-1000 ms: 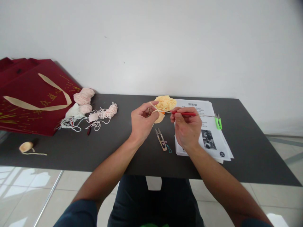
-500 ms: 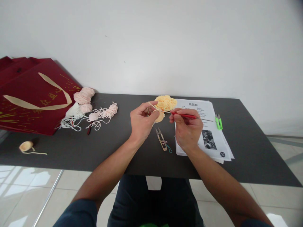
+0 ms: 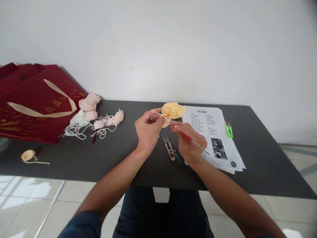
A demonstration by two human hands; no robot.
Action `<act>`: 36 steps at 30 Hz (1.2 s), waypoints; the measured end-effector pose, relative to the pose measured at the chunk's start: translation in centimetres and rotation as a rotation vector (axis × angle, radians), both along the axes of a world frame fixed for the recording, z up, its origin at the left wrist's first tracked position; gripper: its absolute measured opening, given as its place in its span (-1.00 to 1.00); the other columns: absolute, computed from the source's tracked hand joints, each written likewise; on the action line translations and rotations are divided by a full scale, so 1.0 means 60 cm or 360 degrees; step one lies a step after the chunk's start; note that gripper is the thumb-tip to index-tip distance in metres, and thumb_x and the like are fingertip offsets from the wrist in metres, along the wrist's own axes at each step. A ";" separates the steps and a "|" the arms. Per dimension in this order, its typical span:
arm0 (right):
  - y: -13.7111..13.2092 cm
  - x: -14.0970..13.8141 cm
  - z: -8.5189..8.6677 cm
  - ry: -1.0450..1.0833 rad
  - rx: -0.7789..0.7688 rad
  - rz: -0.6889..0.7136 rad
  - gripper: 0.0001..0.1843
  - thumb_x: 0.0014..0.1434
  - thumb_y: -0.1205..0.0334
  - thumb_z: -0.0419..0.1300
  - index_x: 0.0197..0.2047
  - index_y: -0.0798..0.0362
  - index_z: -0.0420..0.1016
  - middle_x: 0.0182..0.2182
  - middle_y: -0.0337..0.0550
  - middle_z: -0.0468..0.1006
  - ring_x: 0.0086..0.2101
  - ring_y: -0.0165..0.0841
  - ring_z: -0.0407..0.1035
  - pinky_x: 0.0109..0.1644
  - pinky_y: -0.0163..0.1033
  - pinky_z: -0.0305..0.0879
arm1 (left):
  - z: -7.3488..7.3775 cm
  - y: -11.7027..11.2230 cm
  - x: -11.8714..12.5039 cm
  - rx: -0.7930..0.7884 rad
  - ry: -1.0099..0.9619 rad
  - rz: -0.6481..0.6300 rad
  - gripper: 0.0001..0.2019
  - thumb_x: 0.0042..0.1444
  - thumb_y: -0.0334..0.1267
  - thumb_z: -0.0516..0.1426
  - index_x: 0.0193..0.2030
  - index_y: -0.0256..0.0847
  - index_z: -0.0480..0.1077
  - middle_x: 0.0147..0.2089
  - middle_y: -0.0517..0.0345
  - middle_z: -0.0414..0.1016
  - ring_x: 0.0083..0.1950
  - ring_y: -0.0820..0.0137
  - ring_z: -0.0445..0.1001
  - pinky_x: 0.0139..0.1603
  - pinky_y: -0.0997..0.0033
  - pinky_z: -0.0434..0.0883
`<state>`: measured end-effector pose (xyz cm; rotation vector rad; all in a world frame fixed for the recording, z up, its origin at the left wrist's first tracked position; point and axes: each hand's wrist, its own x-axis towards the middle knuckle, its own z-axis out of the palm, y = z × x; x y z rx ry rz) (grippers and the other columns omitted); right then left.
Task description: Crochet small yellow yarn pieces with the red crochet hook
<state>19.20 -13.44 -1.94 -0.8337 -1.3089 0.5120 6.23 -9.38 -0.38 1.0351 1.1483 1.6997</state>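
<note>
My left hand (image 3: 146, 130) pinches a small round peach crochet piece (image 3: 165, 123) with a strand of yellow yarn running over its forefinger. My right hand (image 3: 189, 141) grips a red-handled crochet hook (image 3: 190, 138), its tip at the crochet piece and its tail pointing down to the right. A ball of yellow yarn (image 3: 173, 110) lies on the dark table (image 3: 260, 158) just behind both hands. Small thread snips (image 3: 169, 147) lie on the table between my wrists.
A stack of printed sheets (image 3: 215, 135) lies right of my hands, with green snips (image 3: 228, 129) at its far edge. Pink and white yarn bundles (image 3: 91, 115) sit at the left by a dark red gift bag (image 3: 32, 102). A small peach crochet cup (image 3: 28, 155) rests near the left front edge.
My right hand has swung the hook from level to slanting down to the right and shifted slightly left toward the crochet piece. The left hand stays almost still.
</note>
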 end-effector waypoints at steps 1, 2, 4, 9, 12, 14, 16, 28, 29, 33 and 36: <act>0.000 0.001 -0.002 -0.0048 0.0016 -0.0002 -0.71 0.23 0.33 0.36 -0.09 -0.30 0.72 -0.09 -0.21 0.77 -0.13 -0.18 0.65 -0.03 0.09 0.64 | 0.001 0.000 0.001 -0.0009 -0.0052 -0.0018 -0.72 -0.03 -0.36 0.38 -0.12 -0.12 0.66 -0.36 0.25 0.61 -0.37 0.50 0.50 -0.23 0.44 0.46; 0.000 0.002 -0.003 -0.0087 0.0026 -0.0004 -0.69 0.23 0.34 0.36 -0.07 -0.31 0.72 -0.08 -0.21 0.77 -0.13 -0.18 0.65 -0.02 0.09 0.64 | 0.003 0.000 0.002 -0.0024 -0.0118 -0.0045 -0.72 -0.04 -0.36 0.39 -0.12 -0.13 0.65 -0.36 0.24 0.62 -0.37 0.50 0.51 -0.22 0.44 0.47; 0.004 0.004 -0.007 -0.0140 0.0058 -0.0009 -0.64 0.23 0.37 0.35 -0.04 -0.32 0.71 -0.06 -0.22 0.76 -0.13 -0.18 0.65 -0.01 0.08 0.63 | 0.007 -0.001 0.002 -0.0066 -0.0266 -0.0118 -0.69 -0.09 -0.37 0.42 -0.14 -0.15 0.65 -0.35 0.24 0.63 -0.37 0.50 0.54 -0.21 0.44 0.48; 0.017 0.008 -0.014 -0.0137 0.0140 -0.0031 -0.58 0.21 0.41 0.36 -0.02 -0.36 0.70 -0.07 -0.26 0.77 -0.12 -0.19 0.64 -0.01 0.07 0.61 | 0.020 0.003 -0.003 -0.0249 -0.0581 -0.0432 -0.60 -0.17 -0.38 0.46 -0.11 -0.18 0.65 -0.38 0.28 0.60 -0.37 0.54 0.53 -0.18 0.48 0.46; 0.021 0.008 -0.013 -0.0021 0.0043 0.0006 -0.64 0.19 0.36 0.39 -0.08 -0.36 0.72 -0.09 -0.28 0.77 -0.14 -0.21 0.63 -0.01 0.06 0.60 | 0.026 0.008 -0.009 -0.0337 -0.0723 -0.0616 -0.56 -0.20 -0.37 0.48 -0.09 -0.18 0.65 -0.39 0.29 0.58 -0.35 0.55 0.53 -0.15 0.49 0.44; 0.022 0.007 -0.011 0.0091 -0.0060 0.0082 -0.69 0.19 0.34 0.40 -0.12 -0.33 0.73 -0.09 -0.27 0.77 -0.17 -0.24 0.61 -0.07 -0.01 0.60 | 0.029 0.010 -0.013 -0.0376 -0.0767 -0.0694 -0.56 -0.21 -0.36 0.48 -0.09 -0.20 0.65 -0.37 0.25 0.59 -0.32 0.52 0.54 -0.12 0.46 0.44; 0.025 0.005 -0.008 0.0237 -0.0136 0.0173 -0.72 0.19 0.35 0.39 -0.15 -0.29 0.74 -0.10 -0.27 0.76 -0.26 -0.30 0.59 -0.20 -0.10 0.56 | 0.032 0.011 -0.016 -0.0401 -0.0779 -0.0739 -0.56 -0.20 -0.36 0.47 -0.09 -0.22 0.65 -0.35 0.20 0.61 -0.29 0.49 0.55 -0.10 0.42 0.44; 0.043 0.027 0.017 0.0225 -0.0028 0.0195 -0.86 0.20 0.36 0.38 -0.22 -0.07 0.56 -0.26 -0.24 0.70 -0.31 -0.38 0.55 -0.21 -0.20 0.48 | 0.024 0.006 -0.012 -0.0300 -0.0277 -0.0472 -0.59 -0.21 -0.45 0.38 -0.11 -0.24 0.67 -0.47 0.31 0.47 -0.46 0.58 0.35 -0.35 0.49 0.30; 0.039 0.026 0.019 0.0143 0.0030 0.0148 -0.86 0.22 0.35 0.37 -0.22 -0.08 0.55 -0.26 -0.23 0.70 -0.27 -0.35 0.56 -0.15 -0.17 0.49 | 0.021 0.006 -0.011 -0.0272 -0.0227 -0.0408 -0.61 -0.19 -0.44 0.37 -0.12 -0.23 0.67 -0.48 0.31 0.47 -0.47 0.58 0.35 -0.37 0.49 0.29; 0.025 0.020 0.022 -0.0005 0.0086 0.0028 -0.89 0.27 0.31 0.33 -0.18 -0.10 0.53 -0.24 -0.20 0.69 -0.20 -0.31 0.57 -0.07 -0.09 0.51 | 0.013 0.002 -0.008 -0.0058 0.0068 -0.0201 -0.68 -0.12 -0.43 0.33 -0.15 -0.19 0.68 -0.46 0.30 0.46 -0.45 0.55 0.33 -0.37 0.48 0.31; 0.020 0.018 0.025 0.0134 -0.0094 -0.0007 -0.89 0.25 0.29 0.35 -0.19 -0.08 0.52 -0.23 -0.20 0.68 -0.27 -0.35 0.56 -0.19 -0.17 0.50 | 0.012 -0.002 -0.009 0.0131 0.0357 -0.0116 -0.72 -0.08 -0.44 0.30 -0.19 -0.15 0.69 -0.41 0.26 0.50 -0.40 0.52 0.36 -0.31 0.46 0.35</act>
